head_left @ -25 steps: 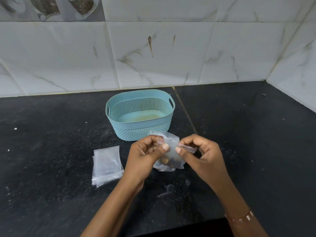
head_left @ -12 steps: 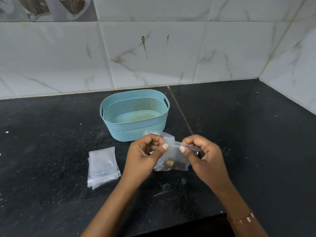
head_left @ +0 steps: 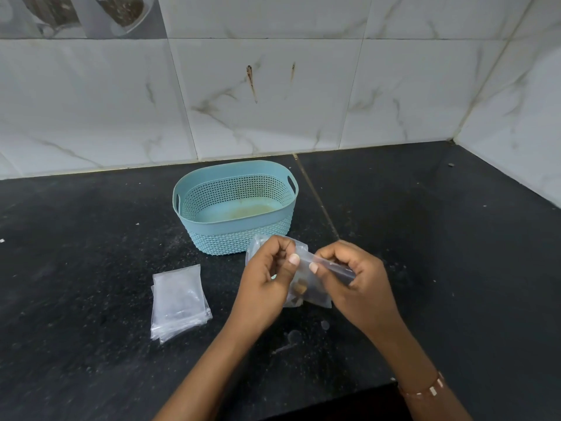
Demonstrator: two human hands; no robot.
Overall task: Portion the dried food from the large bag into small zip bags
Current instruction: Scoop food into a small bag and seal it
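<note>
Above the black tabletop, just in front of the blue basket, the left hand and the right hand both pinch the top edge of a small zip bag between thumb and curled fingers, the bag hanging between them with a few brown pieces of dried food at its bottom (whether its seal is closed cannot be told). A stack of clear small bags lies flat on the tabletop to the left of the left hand, well apart from it, and the right wrist wears a thin bracelet.
</note>
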